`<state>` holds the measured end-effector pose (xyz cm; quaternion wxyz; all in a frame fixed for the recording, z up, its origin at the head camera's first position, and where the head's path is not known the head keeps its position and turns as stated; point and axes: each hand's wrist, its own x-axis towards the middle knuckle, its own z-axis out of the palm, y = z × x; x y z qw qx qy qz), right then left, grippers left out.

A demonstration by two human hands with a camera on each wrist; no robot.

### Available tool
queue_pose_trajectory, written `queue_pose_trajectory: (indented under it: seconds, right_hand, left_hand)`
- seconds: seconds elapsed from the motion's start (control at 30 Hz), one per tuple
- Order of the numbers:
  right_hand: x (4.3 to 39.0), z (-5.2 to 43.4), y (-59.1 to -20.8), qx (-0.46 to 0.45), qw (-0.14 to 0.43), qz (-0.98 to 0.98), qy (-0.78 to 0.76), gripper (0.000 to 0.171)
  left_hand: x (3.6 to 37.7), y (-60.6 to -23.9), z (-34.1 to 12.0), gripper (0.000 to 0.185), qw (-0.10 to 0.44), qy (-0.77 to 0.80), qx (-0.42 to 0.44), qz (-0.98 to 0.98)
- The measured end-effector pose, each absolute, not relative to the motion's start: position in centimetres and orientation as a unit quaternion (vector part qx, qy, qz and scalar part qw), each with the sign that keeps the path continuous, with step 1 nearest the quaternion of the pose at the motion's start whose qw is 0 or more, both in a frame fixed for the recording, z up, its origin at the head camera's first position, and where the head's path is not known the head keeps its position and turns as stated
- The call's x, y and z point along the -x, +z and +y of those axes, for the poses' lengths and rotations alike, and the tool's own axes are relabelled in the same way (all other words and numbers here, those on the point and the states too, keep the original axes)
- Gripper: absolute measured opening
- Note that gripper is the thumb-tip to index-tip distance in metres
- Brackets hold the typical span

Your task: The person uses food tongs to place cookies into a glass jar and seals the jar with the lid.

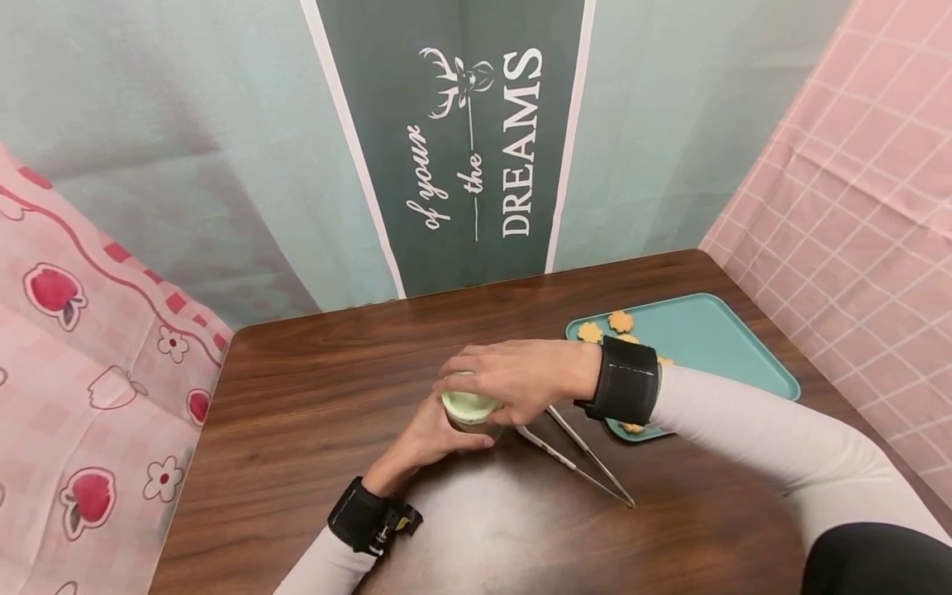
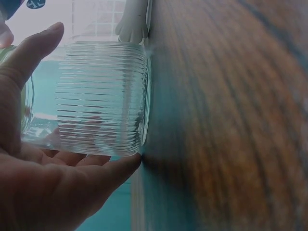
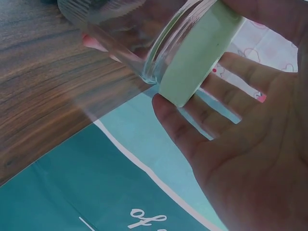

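A ribbed clear glass jar (image 1: 476, 426) (image 2: 103, 98) stands on the brown wooden table (image 1: 312, 397), capped with a pale green lid (image 1: 467, 405) (image 3: 199, 53). My left hand (image 1: 430, 435) (image 2: 43, 192) wraps round the jar's side from the near left, thumb up along the glass. From above, my right hand (image 1: 509, 378) (image 3: 250, 130) covers the lid, with its thumb and fingers curled round the rim. The jar looks empty in the wrist views.
Metal tongs (image 1: 583, 461) lie on the table just right of the jar. A teal tray (image 1: 714, 339) with several orange flower-shaped biscuits (image 1: 620, 321) sits at the right, partly under my right forearm. Cloth backdrops enclose the table on three sides.
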<state>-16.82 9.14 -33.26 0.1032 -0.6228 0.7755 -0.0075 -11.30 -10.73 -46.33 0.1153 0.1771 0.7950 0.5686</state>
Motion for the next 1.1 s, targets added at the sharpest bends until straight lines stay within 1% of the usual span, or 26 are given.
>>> queue_pose_trajectory:
  seconds: [0.13, 0.3, 0.4, 0.53, 0.7, 0.9, 1.1]
  right_hand:
    - [16.9, 9.1, -33.2, 0.625, 0.104, 0.773, -0.004, 0.069]
    - [16.7, 9.2, -33.0, 0.605, 0.096, 0.791, 0.003, 0.077]
    - [16.5, 9.2, -32.8, 0.581, 0.081, 0.810, 0.005, 0.085]
    - [15.9, 9.0, -32.4, 0.553, 0.051, 0.831, 0.022, 0.090]
    - [15.3, 8.5, -32.1, 0.532, 0.032, 0.845, 0.040, 0.086]
    - [14.9, 8.0, -32.3, 0.513, 0.048, 0.856, 0.047, 0.079]
    - [15.0, 7.8, -32.6, 0.515, 0.056, 0.854, 0.053, 0.073]
  left_hand:
    - [11.4, -46.3, -10.8, 0.090, 0.117, 0.568, -0.182, 0.794]
    - [11.5, -46.2, -10.8, 0.083, 0.120, 0.564, -0.179, 0.797]
    - [11.4, -46.1, -10.8, 0.079, 0.125, 0.563, -0.170, 0.799]
    - [11.3, -46.1, -10.9, 0.078, 0.128, 0.565, -0.161, 0.800]
    - [11.1, -46.2, -10.8, 0.087, 0.125, 0.576, -0.160, 0.792]
    - [11.2, -46.3, -10.9, 0.091, 0.131, 0.580, -0.157, 0.789]
    - [11.3, -46.3, -10.8, 0.092, 0.133, 0.574, -0.154, 0.793]
